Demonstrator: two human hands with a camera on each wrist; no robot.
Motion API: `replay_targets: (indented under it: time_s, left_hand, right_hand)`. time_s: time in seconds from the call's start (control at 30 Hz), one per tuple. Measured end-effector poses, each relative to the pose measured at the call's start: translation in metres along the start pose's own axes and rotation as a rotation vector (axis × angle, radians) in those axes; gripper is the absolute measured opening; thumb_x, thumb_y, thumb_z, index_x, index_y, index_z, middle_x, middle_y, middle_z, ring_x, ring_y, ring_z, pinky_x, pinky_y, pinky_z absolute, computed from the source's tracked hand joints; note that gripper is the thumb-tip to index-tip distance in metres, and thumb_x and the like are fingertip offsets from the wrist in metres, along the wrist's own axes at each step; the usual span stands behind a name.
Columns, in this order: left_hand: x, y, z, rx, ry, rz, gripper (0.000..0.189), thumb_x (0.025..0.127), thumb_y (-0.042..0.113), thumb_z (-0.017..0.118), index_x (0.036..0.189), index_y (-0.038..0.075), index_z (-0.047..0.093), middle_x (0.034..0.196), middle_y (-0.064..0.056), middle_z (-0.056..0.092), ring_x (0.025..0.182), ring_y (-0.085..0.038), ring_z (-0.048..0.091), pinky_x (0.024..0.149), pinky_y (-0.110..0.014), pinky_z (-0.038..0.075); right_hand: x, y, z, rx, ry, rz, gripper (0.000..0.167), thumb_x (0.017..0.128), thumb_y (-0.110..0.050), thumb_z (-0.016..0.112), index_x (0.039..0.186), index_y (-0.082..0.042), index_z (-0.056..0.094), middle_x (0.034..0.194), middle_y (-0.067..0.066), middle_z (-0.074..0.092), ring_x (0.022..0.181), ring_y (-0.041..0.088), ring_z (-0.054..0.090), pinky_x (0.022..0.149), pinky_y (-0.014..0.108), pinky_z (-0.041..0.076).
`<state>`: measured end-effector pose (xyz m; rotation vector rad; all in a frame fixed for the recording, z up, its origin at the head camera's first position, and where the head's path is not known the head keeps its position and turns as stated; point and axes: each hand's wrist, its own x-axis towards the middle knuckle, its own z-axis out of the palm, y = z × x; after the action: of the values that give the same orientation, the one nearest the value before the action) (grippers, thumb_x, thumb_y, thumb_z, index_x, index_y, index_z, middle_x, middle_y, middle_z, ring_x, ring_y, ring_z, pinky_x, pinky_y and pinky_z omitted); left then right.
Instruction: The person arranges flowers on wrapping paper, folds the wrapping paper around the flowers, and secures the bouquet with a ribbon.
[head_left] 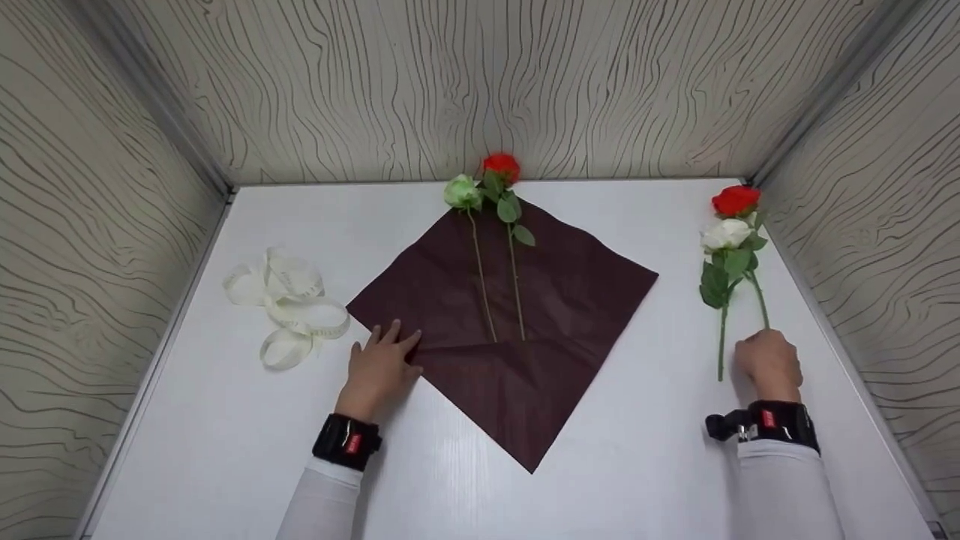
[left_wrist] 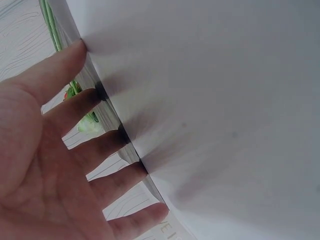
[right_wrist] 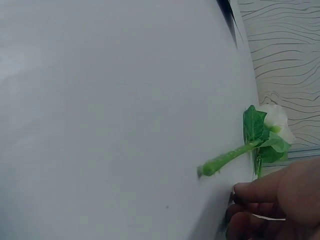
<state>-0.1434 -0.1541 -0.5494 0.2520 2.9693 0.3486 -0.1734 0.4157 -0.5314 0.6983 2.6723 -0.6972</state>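
A dark maroon sheet of wrapping paper (head_left: 570, 292) lies on the table, its bottom corner part folded up. On it lie a red rose (head_left: 501, 168) and a pale green rose (head_left: 462, 193), the fold covering their stem ends. My left hand (head_left: 381, 373) rests with spread fingers at the paper's left edge; the left wrist view shows straight fingertips (left_wrist: 135, 170) on the table. At the right, my right hand (head_left: 769, 363) pinches the stem of a second red rose (head_left: 736, 200). A white rose (right_wrist: 276, 120) lies beside that one, its stem outside my fingers.
A loosely looped white ribbon (head_left: 300, 307) with printed lettering lies on the left of the white table (head_left: 637, 465). Wood-grain patterned panels (head_left: 480, 82) stand along the back and both sides of the table.
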Motion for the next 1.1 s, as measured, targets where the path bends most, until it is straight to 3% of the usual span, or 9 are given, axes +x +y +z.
replay_targets:
  time_s: [0.27,0.37,0.53,0.67,0.93,1.1]
  left_hand:
    - [-0.001,0.000,-0.001,0.002,0.001,-0.005,0.056,0.079,0.040,0.063,0.131,0.027,0.045,0.139,-0.013,0.032,0.126,-0.039,0.025,0.091,-0.061,0.025]
    - [-0.001,0.000,-0.001,0.003,0.000,-0.003,0.057,0.079,0.040,0.063,0.131,0.026,0.045,0.139,-0.013,0.032,0.126,-0.039,0.025,0.091,-0.061,0.025]
    - [0.000,-0.001,-0.001,-0.002,-0.020,-0.004,0.057,0.079,0.040,0.063,0.131,0.026,0.045,0.140,-0.013,0.030,0.126,-0.039,0.024,0.091,-0.062,0.024]
    - [0.001,-0.001,-0.001,-0.012,-0.037,-0.012,0.058,0.079,0.040,0.062,0.132,0.027,0.044,0.141,-0.013,0.029,0.127,-0.038,0.022,0.092,-0.062,0.023]
    - [0.000,-0.001,-0.001,-0.012,-0.029,-0.013,0.058,0.079,0.040,0.063,0.132,0.026,0.044,0.140,-0.013,0.029,0.127,-0.039,0.023,0.091,-0.062,0.023]
    - [0.000,-0.001,0.000,-0.016,-0.022,-0.006,0.057,0.079,0.040,0.063,0.131,0.027,0.044,0.140,-0.013,0.030,0.127,-0.039,0.023,0.091,-0.062,0.023]
  right_hand:
    - [0.007,-0.004,0.004,0.012,0.031,-0.030,0.059,0.093,-0.038,0.029,0.132,0.005,0.028,0.124,0.036,0.034,0.104,0.051,0.039,0.063,0.049,0.040]
    - [0.008,-0.008,0.007,0.000,0.034,-0.047,0.063,0.093,-0.041,0.028,0.135,0.006,0.024,0.128,0.036,0.029,0.108,0.052,0.036,0.065,0.051,0.041]
    - [0.006,-0.016,0.012,-0.007,0.036,-0.082,0.066,0.090,-0.046,0.038,0.132,0.005,0.033,0.128,0.032,0.034,0.107,0.050,0.039,0.064,0.048,0.041]
    - [0.003,-0.022,0.016,-0.013,0.041,-0.105,0.058,0.089,-0.035,0.045,0.129,0.006,0.037,0.124,0.032,0.039,0.104,0.049,0.042,0.066,0.047,0.042]
    - [0.000,-0.030,0.023,-0.027,0.085,-0.163,0.036,0.084,-0.016,0.047,0.109,0.008,0.051,0.100,0.032,0.053,0.077,0.038,0.053,0.048,0.035,0.042]
    - [-0.003,-0.038,0.025,0.001,0.058,-0.164,0.034,0.085,-0.017,0.045,0.107,0.008,0.052,0.102,0.032,0.053,0.081,0.040,0.054,0.052,0.037,0.044]
